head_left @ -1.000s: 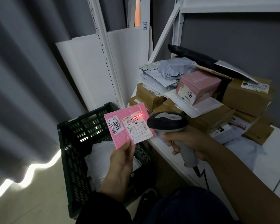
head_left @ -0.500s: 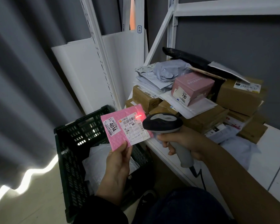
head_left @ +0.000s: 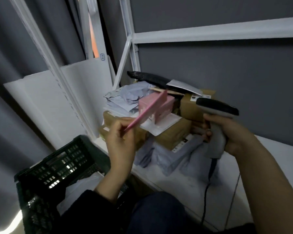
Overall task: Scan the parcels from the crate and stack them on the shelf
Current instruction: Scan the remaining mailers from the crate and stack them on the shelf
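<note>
My left hand (head_left: 121, 141) pinches a flat pink parcel (head_left: 149, 109) by its lower corner. I see the parcel edge-on, slanting up toward the pile of parcels (head_left: 169, 132) on the white shelf (head_left: 269, 159). Its far end overlaps a pink box (head_left: 166, 107) on top of that pile. My right hand (head_left: 230, 134) grips the handle of a grey and black barcode scanner (head_left: 216, 108), held off to the right above the shelf. The dark green crate (head_left: 61, 168) stands at lower left, with a pale bag showing inside.
Brown cardboard boxes, grey mailer bags and a long black package make up the pile. White shelf posts (head_left: 61, 78) and a cross beam (head_left: 210, 32) frame the bay. White boards (head_left: 46, 105) lean behind the crate. The scanner's cable (head_left: 208, 188) hangs down over the shelf front.
The pink parcel has swung from facing me under the scanner's red beam to edge-on, reaching toward the pile. The scanner has moved away to the right. The view has shifted right.
</note>
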